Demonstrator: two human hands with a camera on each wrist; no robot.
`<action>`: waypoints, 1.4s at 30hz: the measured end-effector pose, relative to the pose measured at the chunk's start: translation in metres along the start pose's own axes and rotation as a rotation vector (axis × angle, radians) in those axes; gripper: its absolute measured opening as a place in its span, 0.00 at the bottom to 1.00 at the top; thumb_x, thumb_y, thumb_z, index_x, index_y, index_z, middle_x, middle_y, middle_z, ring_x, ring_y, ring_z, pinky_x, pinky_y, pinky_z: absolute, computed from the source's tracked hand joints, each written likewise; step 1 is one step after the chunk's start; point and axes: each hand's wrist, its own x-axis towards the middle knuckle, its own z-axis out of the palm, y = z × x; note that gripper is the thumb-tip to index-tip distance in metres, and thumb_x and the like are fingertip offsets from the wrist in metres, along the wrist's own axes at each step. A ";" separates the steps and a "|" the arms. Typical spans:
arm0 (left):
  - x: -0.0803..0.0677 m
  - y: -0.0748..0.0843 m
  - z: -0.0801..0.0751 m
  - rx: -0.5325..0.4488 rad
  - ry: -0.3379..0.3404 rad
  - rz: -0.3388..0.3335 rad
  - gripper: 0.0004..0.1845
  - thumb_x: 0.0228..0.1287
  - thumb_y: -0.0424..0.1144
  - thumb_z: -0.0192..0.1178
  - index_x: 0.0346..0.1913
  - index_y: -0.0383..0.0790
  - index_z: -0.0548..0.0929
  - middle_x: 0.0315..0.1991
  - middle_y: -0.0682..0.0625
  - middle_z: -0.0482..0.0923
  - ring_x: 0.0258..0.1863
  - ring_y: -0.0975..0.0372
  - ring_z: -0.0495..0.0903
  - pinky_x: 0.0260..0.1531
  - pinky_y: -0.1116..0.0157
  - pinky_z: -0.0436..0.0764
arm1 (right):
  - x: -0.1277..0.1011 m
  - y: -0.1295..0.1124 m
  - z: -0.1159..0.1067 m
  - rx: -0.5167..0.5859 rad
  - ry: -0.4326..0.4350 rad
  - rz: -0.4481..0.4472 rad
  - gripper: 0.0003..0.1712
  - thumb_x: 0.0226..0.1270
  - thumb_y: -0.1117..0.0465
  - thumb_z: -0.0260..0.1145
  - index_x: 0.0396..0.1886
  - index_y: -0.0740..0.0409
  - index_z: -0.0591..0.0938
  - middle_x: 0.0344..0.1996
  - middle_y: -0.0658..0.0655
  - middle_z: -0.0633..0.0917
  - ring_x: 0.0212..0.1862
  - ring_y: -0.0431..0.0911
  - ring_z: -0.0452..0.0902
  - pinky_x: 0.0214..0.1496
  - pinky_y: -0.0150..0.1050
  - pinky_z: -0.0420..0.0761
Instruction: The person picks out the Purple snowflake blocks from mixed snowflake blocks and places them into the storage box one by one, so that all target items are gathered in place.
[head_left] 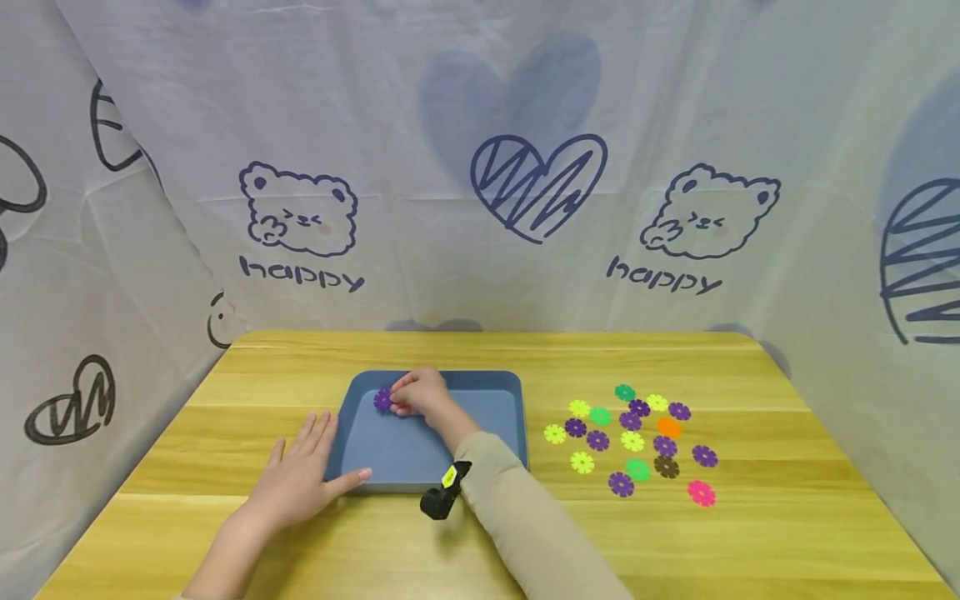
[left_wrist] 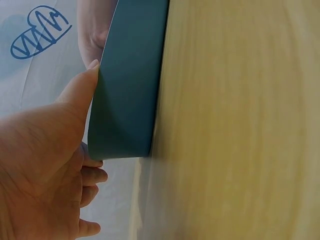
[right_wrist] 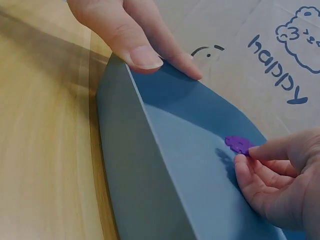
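A purple notched disc is pinched between the thumb and fingers of my right hand, over the far left part of a blue-grey tray. In the right wrist view the disc hangs just above the tray floor and casts a shadow there. My left hand lies at the tray's near left corner with its fingers spread. Its thumb touches the rim, as the left wrist view shows beside the tray's outer wall; the other fingers stay along the left side.
To the right of the tray, several notched discs lie scattered on the wooden table: purple, yellow-green, green, an orange one, a brown one and a pink one. A printed white cloth hangs behind and at both sides.
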 end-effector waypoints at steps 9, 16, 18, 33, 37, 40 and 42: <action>-0.001 0.000 0.000 -0.006 0.006 0.003 0.58 0.59 0.73 0.52 0.75 0.28 0.51 0.76 0.32 0.48 0.76 0.38 0.45 0.66 0.28 0.46 | -0.006 -0.007 0.000 -0.164 0.005 -0.007 0.04 0.59 0.73 0.68 0.34 0.67 0.85 0.25 0.56 0.84 0.23 0.39 0.79 0.33 0.34 0.87; -0.002 0.001 0.001 -0.017 -0.002 -0.001 0.58 0.59 0.73 0.52 0.75 0.28 0.50 0.77 0.32 0.47 0.76 0.38 0.44 0.66 0.28 0.46 | -0.024 -0.016 -0.025 -0.337 -0.147 -0.145 0.09 0.62 0.65 0.69 0.42 0.64 0.85 0.36 0.56 0.86 0.32 0.41 0.83 0.42 0.39 0.87; -0.003 0.001 0.001 -0.016 -0.006 -0.004 0.58 0.59 0.73 0.51 0.76 0.29 0.50 0.77 0.32 0.47 0.76 0.38 0.44 0.66 0.28 0.46 | -0.033 -0.018 -0.034 -0.363 -0.172 -0.202 0.11 0.62 0.64 0.69 0.44 0.64 0.85 0.37 0.55 0.86 0.33 0.41 0.81 0.42 0.39 0.86; -0.005 0.003 0.001 -0.020 -0.003 0.007 0.58 0.60 0.73 0.51 0.76 0.29 0.49 0.77 0.32 0.45 0.76 0.38 0.43 0.67 0.29 0.44 | -0.104 -0.023 -0.151 -0.481 -0.254 -0.463 0.11 0.66 0.59 0.67 0.47 0.55 0.83 0.43 0.53 0.86 0.47 0.43 0.81 0.51 0.35 0.82; -0.004 0.002 -0.001 -0.024 -0.001 0.009 0.58 0.60 0.73 0.51 0.76 0.29 0.49 0.77 0.32 0.45 0.76 0.38 0.43 0.67 0.29 0.44 | -0.123 -0.014 -0.188 -0.506 -0.188 -0.471 0.14 0.67 0.58 0.66 0.50 0.57 0.82 0.46 0.55 0.86 0.50 0.46 0.81 0.55 0.37 0.83; -0.004 0.002 -0.002 -0.025 0.000 0.012 0.58 0.59 0.73 0.51 0.76 0.29 0.49 0.77 0.32 0.45 0.76 0.38 0.43 0.67 0.29 0.45 | -0.137 -0.001 -0.215 -0.515 -0.141 -0.465 0.15 0.68 0.57 0.66 0.50 0.58 0.82 0.46 0.56 0.86 0.50 0.47 0.82 0.52 0.35 0.84; -0.003 0.002 -0.002 -0.027 -0.006 0.012 0.58 0.59 0.73 0.51 0.76 0.29 0.49 0.77 0.32 0.45 0.76 0.38 0.43 0.67 0.29 0.45 | -0.146 0.008 -0.232 -0.505 -0.125 -0.449 0.16 0.68 0.56 0.66 0.50 0.59 0.82 0.46 0.58 0.86 0.49 0.48 0.82 0.48 0.33 0.84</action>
